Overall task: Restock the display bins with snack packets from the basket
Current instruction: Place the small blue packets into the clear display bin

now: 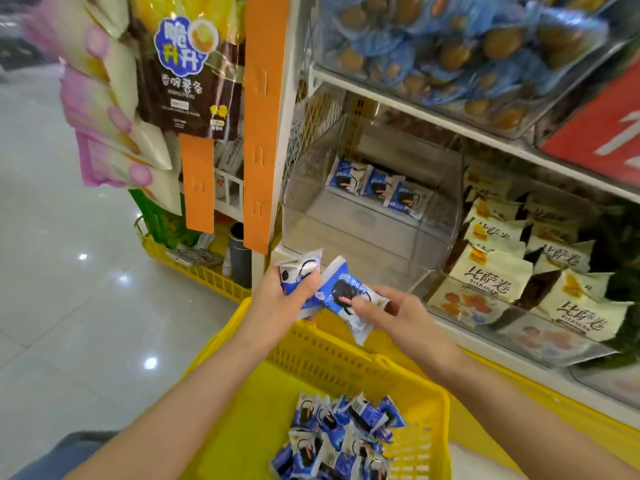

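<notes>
Nearest to the person, a yellow basket [322, 355] sits below their forearms. A heap of blue-and-white snack packets [339, 438] lies in its near right corner.

Just above the basket's far rim, both hands are raised side by side. The left hand [280, 292] has its fingers curled round a packet [299, 268], which sticks up out of the fist. Whether it holds more than one I cannot tell. The right hand [391, 310] pinches another packet [343, 299] of the same kind, thumb on top, with the packet slanting down to the left. The two held packets touch each other between the hands.

Beyond the hands, on the lower shelf, stands a clear display bin [346, 220]. Three matching packets [377, 185] stand in a row against its far wall. Just to its right, a neighbouring bin [554, 344] is packed with cream-coloured packets [502, 271].

To the left, on the floor, a second yellow basket [194, 268] holds assorted goods. Orange strips [263, 116] hang down the end of the shelving, and a brown snack bag [187, 71] hangs beside them.

Farthest up, the top shelf carries a bin of round blue-wrapped snacks [450, 46], and a red sign [595, 133] is at the right.
</notes>
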`<state>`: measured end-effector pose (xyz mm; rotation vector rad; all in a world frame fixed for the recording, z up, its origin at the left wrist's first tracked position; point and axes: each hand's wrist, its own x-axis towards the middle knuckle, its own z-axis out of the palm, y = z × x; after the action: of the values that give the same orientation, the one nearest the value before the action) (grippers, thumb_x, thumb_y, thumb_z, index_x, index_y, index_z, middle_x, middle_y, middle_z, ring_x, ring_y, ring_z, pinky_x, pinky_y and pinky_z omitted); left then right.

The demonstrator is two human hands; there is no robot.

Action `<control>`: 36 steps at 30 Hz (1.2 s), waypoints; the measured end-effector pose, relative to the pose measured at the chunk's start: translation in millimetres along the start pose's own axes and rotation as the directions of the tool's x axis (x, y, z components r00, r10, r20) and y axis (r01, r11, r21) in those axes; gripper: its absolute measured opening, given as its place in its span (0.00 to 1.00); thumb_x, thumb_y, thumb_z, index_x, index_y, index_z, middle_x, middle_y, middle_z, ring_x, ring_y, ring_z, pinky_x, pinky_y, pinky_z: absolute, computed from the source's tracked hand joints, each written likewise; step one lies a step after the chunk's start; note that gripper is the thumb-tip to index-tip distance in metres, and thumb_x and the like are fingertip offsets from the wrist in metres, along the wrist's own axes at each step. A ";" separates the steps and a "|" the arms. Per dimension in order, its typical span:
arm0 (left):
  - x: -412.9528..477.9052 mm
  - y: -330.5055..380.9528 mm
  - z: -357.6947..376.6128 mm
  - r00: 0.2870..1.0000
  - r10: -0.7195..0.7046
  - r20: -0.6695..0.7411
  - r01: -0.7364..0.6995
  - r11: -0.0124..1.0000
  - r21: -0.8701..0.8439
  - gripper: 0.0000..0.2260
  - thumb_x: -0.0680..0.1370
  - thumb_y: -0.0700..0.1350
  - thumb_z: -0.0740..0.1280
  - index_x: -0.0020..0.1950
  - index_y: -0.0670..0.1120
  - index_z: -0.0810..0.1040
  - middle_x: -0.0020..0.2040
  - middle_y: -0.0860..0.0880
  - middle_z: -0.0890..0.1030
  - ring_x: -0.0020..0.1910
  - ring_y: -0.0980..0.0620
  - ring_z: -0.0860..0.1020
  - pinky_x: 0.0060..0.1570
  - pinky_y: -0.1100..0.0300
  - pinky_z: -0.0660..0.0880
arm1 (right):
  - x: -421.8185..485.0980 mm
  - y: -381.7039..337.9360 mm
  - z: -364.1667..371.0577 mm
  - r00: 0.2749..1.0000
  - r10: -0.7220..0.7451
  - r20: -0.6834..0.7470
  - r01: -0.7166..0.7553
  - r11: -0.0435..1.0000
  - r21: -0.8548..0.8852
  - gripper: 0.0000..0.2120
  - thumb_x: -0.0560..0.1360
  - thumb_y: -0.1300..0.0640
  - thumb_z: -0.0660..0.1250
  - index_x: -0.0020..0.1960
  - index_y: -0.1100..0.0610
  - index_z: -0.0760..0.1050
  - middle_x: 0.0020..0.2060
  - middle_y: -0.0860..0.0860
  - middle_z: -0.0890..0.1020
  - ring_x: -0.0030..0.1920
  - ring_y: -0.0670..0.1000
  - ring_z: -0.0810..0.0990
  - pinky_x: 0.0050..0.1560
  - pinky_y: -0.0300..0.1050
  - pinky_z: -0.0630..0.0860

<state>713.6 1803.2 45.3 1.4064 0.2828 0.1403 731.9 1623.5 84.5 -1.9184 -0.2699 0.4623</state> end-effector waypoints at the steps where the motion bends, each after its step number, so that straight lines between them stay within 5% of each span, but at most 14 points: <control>1: 1.7 6.0 -2.2 1.000 -0.009 0.014 0.010 0.999 -0.038 0.06 0.76 0.45 0.67 0.51 0.53 0.73 0.41 0.56 0.82 0.35 0.57 0.83 0.27 0.63 0.77 | 4.8 -8.5 -6.4 0.999 -0.027 -0.038 0.026 0.999 -0.028 0.15 0.67 0.43 0.66 0.47 0.51 0.80 0.37 0.46 0.84 0.39 0.43 0.80 0.43 0.37 0.74; 6: 14.6 24.5 -12.6 0.999 -0.049 0.022 0.052 0.993 -0.110 0.03 0.78 0.51 0.62 0.50 0.58 0.71 0.46 0.55 0.79 0.35 0.53 0.83 0.32 0.61 0.80 | 53.1 -48.2 -42.3 0.959 -0.115 -0.260 0.070 0.982 -0.175 0.07 0.74 0.46 0.66 0.48 0.48 0.78 0.35 0.43 0.83 0.33 0.39 0.79 0.30 0.31 0.72; 11: 25.9 32.2 -17.7 0.997 -0.074 0.038 0.079 0.985 -0.151 0.05 0.76 0.56 0.61 0.51 0.60 0.72 0.49 0.53 0.79 0.43 0.54 0.82 0.35 0.64 0.80 | 135.2 -55.1 -67.8 0.891 -0.165 -0.423 -0.053 0.887 -0.459 0.18 0.75 0.50 0.67 0.60 0.59 0.75 0.53 0.54 0.80 0.48 0.50 0.77 0.40 0.36 0.70; 14: 33.7 35.1 -21.0 0.998 -0.062 0.019 0.064 0.981 -0.182 0.06 0.76 0.55 0.62 0.51 0.57 0.75 0.48 0.54 0.80 0.44 0.58 0.80 0.32 0.72 0.76 | 175.6 -47.0 -77.6 0.898 -0.085 -0.431 -0.181 0.821 -0.541 0.21 0.75 0.54 0.67 0.66 0.61 0.71 0.61 0.59 0.76 0.59 0.56 0.75 0.50 0.40 0.68; 20: 51.9 35.9 -28.6 0.999 -0.037 -0.004 0.036 0.974 -0.225 0.02 0.75 0.52 0.66 0.45 0.56 0.78 0.41 0.57 0.82 0.38 0.65 0.81 0.30 0.72 0.73 | 231.0 -23.2 -89.8 0.924 -0.018 -0.383 -0.273 0.672 -0.689 0.20 0.77 0.59 0.64 0.68 0.61 0.69 0.64 0.61 0.74 0.61 0.59 0.75 0.64 0.52 0.71; 28: 67.8 27.2 -31.8 0.998 -0.061 -0.016 0.057 0.978 -0.198 0.03 0.75 0.52 0.65 0.46 0.56 0.77 0.45 0.54 0.81 0.40 0.61 0.81 0.30 0.72 0.74 | 270.4 0.2 -94.7 0.917 -0.067 -0.393 -0.283 0.585 -0.760 0.18 0.76 0.59 0.66 0.64 0.63 0.69 0.60 0.61 0.76 0.59 0.60 0.75 0.58 0.51 0.71; 33: 71.4 25.2 -30.0 0.996 -0.085 -0.039 0.077 0.980 -0.182 0.04 0.76 0.52 0.64 0.47 0.55 0.77 0.48 0.51 0.81 0.46 0.56 0.81 0.30 0.72 0.74 | 274.4 -1.3 -101.7 0.917 -0.144 -0.372 -0.307 0.338 -0.890 0.20 0.75 0.50 0.68 0.64 0.56 0.72 0.61 0.58 0.76 0.60 0.59 0.74 0.63 0.55 0.71; 36: 71.3 26.9 -26.2 0.992 -0.125 -0.025 0.118 0.975 -0.187 0.03 0.76 0.52 0.64 0.47 0.55 0.76 0.49 0.51 0.82 0.47 0.56 0.81 0.33 0.70 0.76 | 268.9 -6.5 -98.6 0.921 -0.115 -0.373 -0.320 0.325 -0.890 0.22 0.75 0.49 0.67 0.66 0.56 0.70 0.63 0.59 0.74 0.62 0.59 0.72 0.64 0.54 0.70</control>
<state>776.5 1851.3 60.3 1.1994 0.3759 0.0886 1016.9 1650.1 71.9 -3.1909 -0.1529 -0.0915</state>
